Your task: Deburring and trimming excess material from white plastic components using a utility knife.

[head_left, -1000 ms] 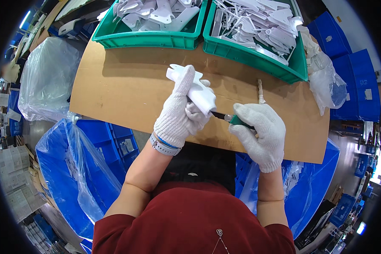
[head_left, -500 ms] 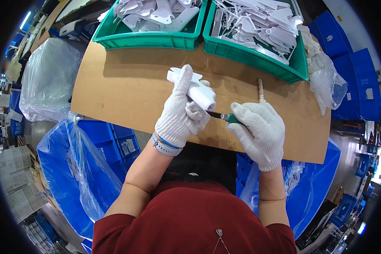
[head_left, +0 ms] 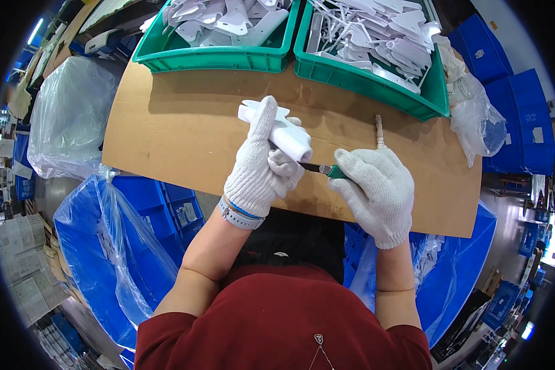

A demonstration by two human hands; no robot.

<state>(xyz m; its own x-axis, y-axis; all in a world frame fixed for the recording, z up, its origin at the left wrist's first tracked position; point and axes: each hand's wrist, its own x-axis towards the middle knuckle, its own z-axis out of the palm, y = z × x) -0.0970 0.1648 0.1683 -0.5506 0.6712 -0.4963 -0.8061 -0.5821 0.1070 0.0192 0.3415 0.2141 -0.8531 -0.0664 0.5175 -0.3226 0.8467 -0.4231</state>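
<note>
Gloved in white knit, my left hand (head_left: 256, 163) is closed round a white plastic part (head_left: 290, 137), its thumb laid along the top. The part is tilted, its rounded end toward my right hand. My right hand (head_left: 379, 191), gloved as well, grips a knife (head_left: 337, 172) by its green handle. The dark blade points left and its tip meets the lower edge of the part's rounded end. Whether the blade cuts into the plastic is too small to tell. Most of the handle is hidden in my right glove.
Two green bins (head_left: 216, 60) of white plastic parts stand along the far side of the brown cardboard tabletop (head_left: 179, 135). Blue crates with clear plastic liners (head_left: 108, 240) sit below the near edge on both sides. A clear bag (head_left: 475, 114) hangs at the right.
Both hands have shifted very slightly left together with the part and the knife. Both grips are the same.
</note>
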